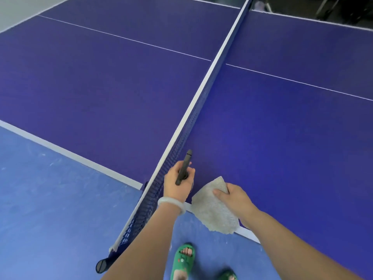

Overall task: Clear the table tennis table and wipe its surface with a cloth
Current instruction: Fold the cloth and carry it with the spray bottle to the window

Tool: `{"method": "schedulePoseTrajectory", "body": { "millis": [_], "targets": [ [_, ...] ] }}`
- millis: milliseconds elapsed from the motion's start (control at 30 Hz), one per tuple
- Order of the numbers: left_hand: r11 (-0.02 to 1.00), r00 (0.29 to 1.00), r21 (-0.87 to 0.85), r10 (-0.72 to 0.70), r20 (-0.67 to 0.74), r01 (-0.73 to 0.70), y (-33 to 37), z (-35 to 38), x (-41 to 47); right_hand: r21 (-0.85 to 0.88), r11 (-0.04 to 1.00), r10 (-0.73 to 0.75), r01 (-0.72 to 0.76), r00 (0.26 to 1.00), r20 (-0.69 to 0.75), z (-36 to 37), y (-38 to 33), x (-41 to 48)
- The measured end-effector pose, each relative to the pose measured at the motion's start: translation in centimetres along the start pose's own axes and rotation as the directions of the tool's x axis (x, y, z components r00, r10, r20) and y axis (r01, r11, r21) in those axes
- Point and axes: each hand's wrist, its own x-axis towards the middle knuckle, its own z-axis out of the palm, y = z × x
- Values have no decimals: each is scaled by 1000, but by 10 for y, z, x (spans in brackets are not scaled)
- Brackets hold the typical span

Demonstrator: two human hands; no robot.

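fig. 1. my right hand (pixel 235 199) grips the grey cloth (pixel 214 209), thumb on top, at the near edge of the table (pixel 282 128). part of the cloth lies on the surface and the rest hangs over the white edge line toward me; its long axis runs from that edge up toward the net (pixel 181 136). my left hand (pixel 178 183) is curled round a slim black rod (pixel 184 167), tilted, just beside the net. the purple surface stretches ahead and to the right of the cloth, so the right hand is the nearer 1 for wiping. the net bounds a stroke on the left; i judge forward and rightward sweeps have open room.
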Motion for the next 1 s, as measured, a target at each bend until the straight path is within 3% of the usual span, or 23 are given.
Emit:
{"method": "schedulePoseTrajectory", "body": {
  "millis": [133, 467, 767, 1000],
  "targets": [
    [1000, 983, -4, -17, 181, 18, 3, 8, -13, -3, 999, 43, -43, 999, -31, -10, 11, -3],
    [995, 898, 98, -29, 438, -15, 34, 68, -58, 213, 964, 208, -156, 947, -245, -61, 84, -65],
    [960, 674, 209, -30, 738, -186, 41, 171, -186, 427, 890, 372, -161, 798, -474, -108, 209, -198],
    [890, 441, 228, -34, 897, -395, 15, 263, -341, 603, 789, 548, -120, 582, -601, -120, 339, -339]
  ]
}}
